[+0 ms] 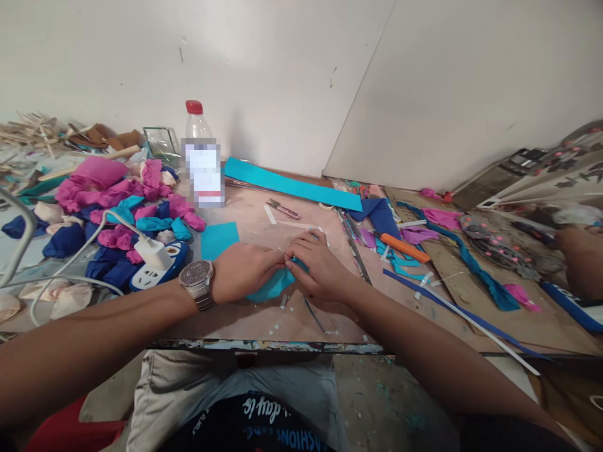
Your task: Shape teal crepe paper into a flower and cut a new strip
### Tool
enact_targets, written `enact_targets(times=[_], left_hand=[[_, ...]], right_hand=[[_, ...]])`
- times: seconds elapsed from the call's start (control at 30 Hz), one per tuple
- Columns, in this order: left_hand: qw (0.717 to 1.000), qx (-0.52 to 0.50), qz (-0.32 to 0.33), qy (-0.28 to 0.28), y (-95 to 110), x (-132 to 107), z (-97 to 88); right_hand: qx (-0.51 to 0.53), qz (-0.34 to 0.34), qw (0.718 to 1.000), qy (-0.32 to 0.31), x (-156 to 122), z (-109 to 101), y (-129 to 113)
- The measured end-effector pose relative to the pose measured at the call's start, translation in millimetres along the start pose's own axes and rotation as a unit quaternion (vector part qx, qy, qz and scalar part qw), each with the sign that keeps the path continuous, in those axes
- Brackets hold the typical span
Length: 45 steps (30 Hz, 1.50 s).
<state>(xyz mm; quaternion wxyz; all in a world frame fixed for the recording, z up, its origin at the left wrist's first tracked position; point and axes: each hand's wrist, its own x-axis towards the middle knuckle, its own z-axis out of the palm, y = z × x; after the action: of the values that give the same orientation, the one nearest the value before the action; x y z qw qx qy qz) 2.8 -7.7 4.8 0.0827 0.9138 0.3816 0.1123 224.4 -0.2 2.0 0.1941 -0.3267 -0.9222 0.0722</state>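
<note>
My left hand (247,271), with a watch (196,277) on its wrist, pinches a piece of turquoise fabric (272,286) low over the table. Across from it, my right hand (316,267) has its fingers curled on the same fabric. The fingertips of both hands meet there and partly hide it. Just behind my left hand a flat turquoise square (220,240) lies on the table. Small thread snips (284,209) rest beyond my hands, beside a long turquoise strip (292,183).
Bundled pink, blue and cream fabric pieces (101,188) heap at the left, near a power strip (160,267) with a plugged-in charger. A phone (203,172) leans on a red-capped bottle (194,108). An orange-handled cutter (405,247) lies right; another person's arm (581,251) shows far right.
</note>
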Motion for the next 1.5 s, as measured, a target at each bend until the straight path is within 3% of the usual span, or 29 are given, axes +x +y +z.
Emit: enact_targets(times=[0.17, 0.33, 0.73, 1.27, 1.5], left_hand=[[0.993, -0.114, 0.002, 0.036, -7.5, 1.7, 1.5], [0.978, -0.207, -0.017, 0.018, -9.8, 3.5, -1.9], [0.962, -0.273, -0.013, 0.029, -11.5, 3.1, -0.3], [0.984, -0.177, 0.019, 0.018, -6.5, 1.9, 4.0], [0.96, -0.279, -0.02, -0.031, -12.2, 4.6, 1.9]], right_hand=[[0.019, -0.016, 0.999, 0.042, -0.9, 1.5, 4.2], [0.013, -0.019, 0.997, 0.074, -0.4, 2.5, 3.9], [0.012, -0.033, 0.995, 0.09, -0.8, 2.3, 3.2], [0.022, -0.032, 0.998, 0.053, -1.4, 0.6, 0.6], [0.02, -0.028, 0.997, 0.068, -0.6, 0.9, 2.8]])
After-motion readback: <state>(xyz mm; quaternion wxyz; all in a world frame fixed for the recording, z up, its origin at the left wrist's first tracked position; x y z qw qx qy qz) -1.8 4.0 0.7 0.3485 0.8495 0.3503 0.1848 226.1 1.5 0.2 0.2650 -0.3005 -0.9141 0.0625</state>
